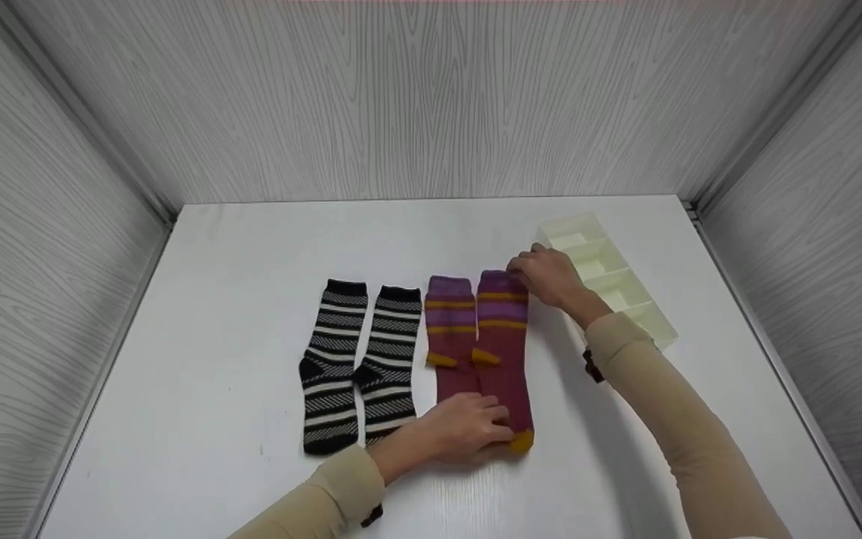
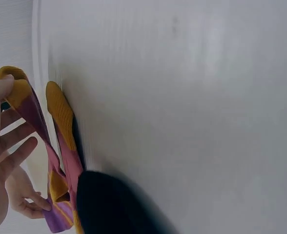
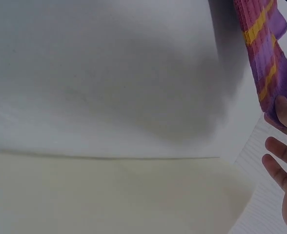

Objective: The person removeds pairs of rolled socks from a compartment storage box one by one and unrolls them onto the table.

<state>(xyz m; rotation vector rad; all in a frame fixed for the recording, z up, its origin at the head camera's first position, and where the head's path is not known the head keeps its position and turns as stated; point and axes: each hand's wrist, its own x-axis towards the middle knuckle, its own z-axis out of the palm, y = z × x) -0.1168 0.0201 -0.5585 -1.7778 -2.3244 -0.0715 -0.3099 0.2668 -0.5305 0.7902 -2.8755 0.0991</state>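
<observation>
Two maroon socks with purple cuffs and yellow stripes lie side by side on the white table [image 1: 251, 247]. My right hand [image 1: 543, 275] pinches the purple cuff [image 3: 265, 48] of the right maroon sock [image 1: 504, 352] at its far end. At the near end, my left hand [image 1: 476, 430] pinches that sock's yellow toe, which the left wrist view shows lifted a little off the table [image 2: 16, 92]. The left maroon sock [image 1: 450, 329] lies flat beside it, its yellow toe [image 2: 60, 114] on the table.
Two black socks with white stripes [image 1: 334, 359] [image 1: 390, 359] lie flat just left of the maroon pair. A cream divided organizer [image 1: 661, 323] stands at the right, just behind my right hand. Grey panel walls enclose the table on three sides.
</observation>
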